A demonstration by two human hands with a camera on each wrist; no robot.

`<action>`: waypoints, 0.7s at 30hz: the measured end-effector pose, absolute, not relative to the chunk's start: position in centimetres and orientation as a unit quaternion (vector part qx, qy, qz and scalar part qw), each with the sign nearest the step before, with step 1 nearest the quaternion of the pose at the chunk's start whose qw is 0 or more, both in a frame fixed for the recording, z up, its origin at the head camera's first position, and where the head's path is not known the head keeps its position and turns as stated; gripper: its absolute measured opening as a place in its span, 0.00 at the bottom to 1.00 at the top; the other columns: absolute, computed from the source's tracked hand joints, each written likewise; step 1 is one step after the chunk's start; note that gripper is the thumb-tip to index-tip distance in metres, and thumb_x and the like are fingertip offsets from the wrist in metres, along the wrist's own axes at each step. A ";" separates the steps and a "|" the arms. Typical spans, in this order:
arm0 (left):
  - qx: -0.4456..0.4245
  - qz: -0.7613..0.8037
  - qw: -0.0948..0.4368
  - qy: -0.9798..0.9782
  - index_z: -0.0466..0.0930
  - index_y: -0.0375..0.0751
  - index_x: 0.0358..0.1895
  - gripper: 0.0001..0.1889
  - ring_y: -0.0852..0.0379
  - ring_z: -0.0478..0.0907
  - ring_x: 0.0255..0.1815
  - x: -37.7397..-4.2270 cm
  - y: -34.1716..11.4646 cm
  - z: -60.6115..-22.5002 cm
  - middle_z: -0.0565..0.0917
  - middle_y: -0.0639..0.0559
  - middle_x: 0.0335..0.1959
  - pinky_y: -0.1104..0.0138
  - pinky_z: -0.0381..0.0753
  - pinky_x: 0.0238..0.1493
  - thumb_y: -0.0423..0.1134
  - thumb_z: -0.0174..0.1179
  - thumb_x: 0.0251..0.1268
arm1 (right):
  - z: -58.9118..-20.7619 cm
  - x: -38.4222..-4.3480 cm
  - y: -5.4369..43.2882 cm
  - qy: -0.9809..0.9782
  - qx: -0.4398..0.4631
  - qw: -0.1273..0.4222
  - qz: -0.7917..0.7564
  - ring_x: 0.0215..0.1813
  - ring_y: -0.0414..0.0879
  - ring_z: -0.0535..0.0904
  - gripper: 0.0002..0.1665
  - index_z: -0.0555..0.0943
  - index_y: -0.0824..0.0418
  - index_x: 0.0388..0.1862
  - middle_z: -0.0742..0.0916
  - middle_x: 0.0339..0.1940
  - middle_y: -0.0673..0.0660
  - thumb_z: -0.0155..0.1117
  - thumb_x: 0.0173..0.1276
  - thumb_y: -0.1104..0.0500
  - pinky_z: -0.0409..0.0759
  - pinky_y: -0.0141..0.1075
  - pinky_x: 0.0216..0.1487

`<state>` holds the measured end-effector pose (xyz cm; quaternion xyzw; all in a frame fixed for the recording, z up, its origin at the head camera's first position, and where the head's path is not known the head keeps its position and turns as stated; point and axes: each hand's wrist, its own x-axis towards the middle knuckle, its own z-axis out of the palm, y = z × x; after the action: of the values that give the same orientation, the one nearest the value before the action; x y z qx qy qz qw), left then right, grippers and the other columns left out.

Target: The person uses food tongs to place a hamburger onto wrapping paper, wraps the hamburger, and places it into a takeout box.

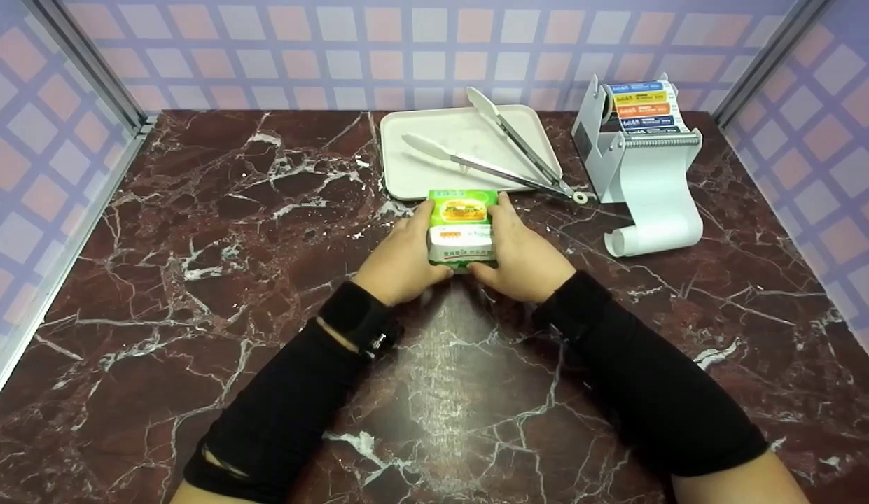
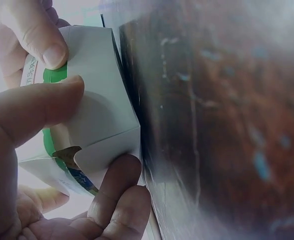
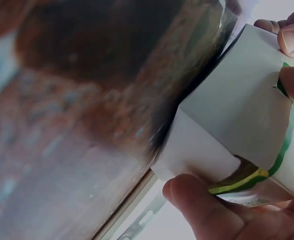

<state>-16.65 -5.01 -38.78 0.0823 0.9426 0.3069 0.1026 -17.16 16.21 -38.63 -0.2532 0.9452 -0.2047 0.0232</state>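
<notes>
Between both hands is a small green and white paper food box [image 1: 462,234] with a burger picture on top, just in front of the tray. On its left side the left hand [image 1: 404,255] grips it, thumb on the near face. The right hand [image 1: 522,253] grips the opposite side the same way. Up close in the left wrist view, the box [image 2: 99,95] shows a plain white near face, with the thumb pressed along its upper edge. In the right wrist view, fingers hold the side of the box [image 3: 232,100], low over the marbled table.
Behind the box lies a cream tray [image 1: 406,178], with spread metal tongs [image 1: 501,171] across it. To the right stands a label dispenser [image 1: 602,164] with several coloured label rolls and a curling white paper strip [image 1: 662,203]. Tiled-pattern walls [image 1: 336,56] border the marbled table [image 1: 196,336].
</notes>
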 end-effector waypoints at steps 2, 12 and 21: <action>0.082 0.307 0.102 0.943 0.38 0.50 0.88 0.63 0.45 0.79 0.62 -16.7 -5.0 -38.8 0.68 0.36 0.77 0.51 0.81 0.68 0.47 0.78 0.58 | -38.7 -17.1 16.2 0.945 -0.254 0.021 -0.203 0.79 0.69 0.67 0.59 0.49 0.75 0.82 0.48 0.83 0.84 0.73 0.69 0.49 0.69 0.52 0.81; 0.091 0.310 0.096 0.941 0.39 0.50 0.88 0.63 0.47 0.79 0.59 -16.7 -5.0 -39.0 0.71 0.37 0.74 0.53 0.83 0.66 0.43 0.78 0.57 | -38.7 -17.0 16.2 0.945 -0.254 0.025 -0.204 0.77 0.71 0.70 0.61 0.48 0.74 0.82 0.47 0.82 0.86 0.75 0.69 0.48 0.73 0.53 0.78; 0.098 0.312 0.088 0.941 0.42 0.48 0.87 0.60 0.45 0.79 0.60 -16.7 -5.1 -38.9 0.73 0.36 0.72 0.53 0.82 0.67 0.41 0.77 0.58 | -38.3 -17.4 16.8 0.944 -0.263 0.049 -0.191 0.75 0.70 0.72 0.63 0.47 0.73 0.83 0.49 0.83 0.83 0.77 0.68 0.49 0.73 0.53 0.78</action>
<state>-16.65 -5.13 -38.93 0.0981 0.9411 0.3116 0.0875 -17.40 16.80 -38.26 -0.2634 0.9443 -0.1914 0.0485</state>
